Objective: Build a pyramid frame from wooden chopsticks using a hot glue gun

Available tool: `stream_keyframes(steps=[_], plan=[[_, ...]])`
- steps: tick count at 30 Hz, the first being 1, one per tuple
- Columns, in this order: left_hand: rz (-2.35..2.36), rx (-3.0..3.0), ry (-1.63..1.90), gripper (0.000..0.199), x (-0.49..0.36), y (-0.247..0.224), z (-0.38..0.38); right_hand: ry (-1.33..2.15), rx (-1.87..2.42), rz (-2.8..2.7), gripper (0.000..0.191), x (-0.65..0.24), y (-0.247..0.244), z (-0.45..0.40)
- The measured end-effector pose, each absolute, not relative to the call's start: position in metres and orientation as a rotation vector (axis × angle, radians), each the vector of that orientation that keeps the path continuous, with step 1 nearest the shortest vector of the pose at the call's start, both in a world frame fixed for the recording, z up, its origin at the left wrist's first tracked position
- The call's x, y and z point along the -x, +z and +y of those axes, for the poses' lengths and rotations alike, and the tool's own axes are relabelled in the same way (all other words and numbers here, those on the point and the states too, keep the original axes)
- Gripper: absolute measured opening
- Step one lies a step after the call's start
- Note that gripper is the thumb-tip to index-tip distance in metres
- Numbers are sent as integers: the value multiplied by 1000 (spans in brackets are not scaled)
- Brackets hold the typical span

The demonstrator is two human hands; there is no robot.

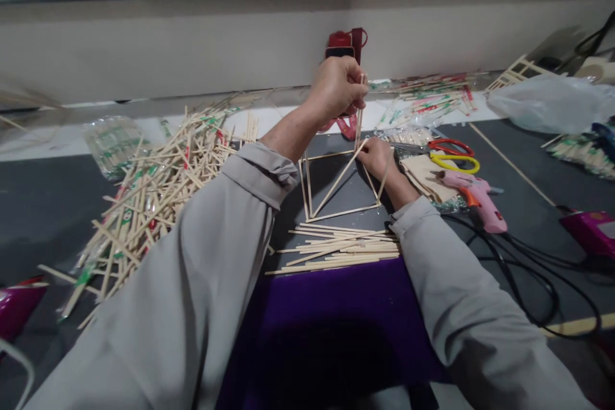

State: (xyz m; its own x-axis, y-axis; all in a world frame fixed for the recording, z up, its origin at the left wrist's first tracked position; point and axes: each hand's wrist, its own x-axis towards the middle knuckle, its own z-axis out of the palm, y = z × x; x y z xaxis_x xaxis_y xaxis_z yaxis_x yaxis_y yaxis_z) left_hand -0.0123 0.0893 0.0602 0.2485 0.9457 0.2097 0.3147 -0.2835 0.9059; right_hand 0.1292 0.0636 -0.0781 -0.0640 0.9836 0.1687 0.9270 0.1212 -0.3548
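A frame of thin wooden sticks (pixel 342 211) stands on the dark grey table, with a square base, uprights and a slanting stick. My left hand (pixel 337 86) is raised above its back right corner, fingers closed on the upper ends of upright sticks (pixel 361 97). Lower down at that same corner, my right hand (pixel 377 157) pinches around the place where the sticks meet; its fingertips are partly hidden. Several loose sticks (pixel 343 247) lie in a flat row in front of the frame.
A big heap of chopsticks (pixel 158 186) covers the left side. Scissors (pixel 451 155), a folded cloth (pixel 425 177) and a pink glue gun (pixel 473 197) with black cables (pixel 509 262) lie right. A red-capped bottle (pixel 340 40) and plastic bag (pixel 552 102) stand behind.
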Motion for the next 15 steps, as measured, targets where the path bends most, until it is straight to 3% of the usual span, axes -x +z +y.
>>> stream_keyframes(steps=[15], plan=[[1136, -1898, 952, 18, 13, 63, 97, 104, 1950, -2067, 36, -129, -76, 63]])
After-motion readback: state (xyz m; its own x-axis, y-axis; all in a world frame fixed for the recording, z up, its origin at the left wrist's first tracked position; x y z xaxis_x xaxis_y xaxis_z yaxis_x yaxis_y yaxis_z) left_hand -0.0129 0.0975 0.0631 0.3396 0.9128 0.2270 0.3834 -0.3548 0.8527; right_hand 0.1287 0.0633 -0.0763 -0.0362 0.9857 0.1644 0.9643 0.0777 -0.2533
